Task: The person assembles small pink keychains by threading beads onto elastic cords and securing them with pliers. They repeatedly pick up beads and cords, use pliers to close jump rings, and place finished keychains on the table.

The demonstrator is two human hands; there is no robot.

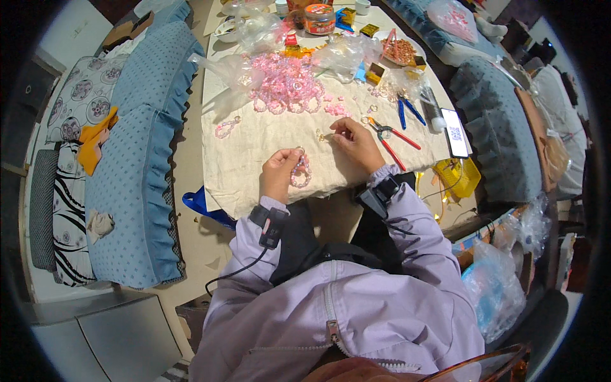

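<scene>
My left hand (pixel 278 173) pinches the top of a beaded loop (pixel 301 175) in pink and lilac, with a small metal ring at its upper end. The loop hangs down beside the fingers, close over the cloth. To its right, my right hand (pixel 356 145) is held low with curled fingers. Its thumb and forefinger come together beside small gold-coloured metal pieces (pixel 320 135) on the cloth; whatever lies between the fingertips is too small to make out. Past both hands is a big heap of pink beaded loops (pixel 286 83). Another beaded loop (pixel 226 127) lies alone at the left.
Red-handled pliers (pixel 398 138) and blue-handled pliers (pixel 410 111) lie right of my right hand, near a phone (pixel 454 134). Plastic bags (pixel 344 57), a jar (pixel 319 20) and a plate of small beads (pixel 401 48) crowd the far side. A yellow basket (pixel 459 178) stands beyond the table's right edge.
</scene>
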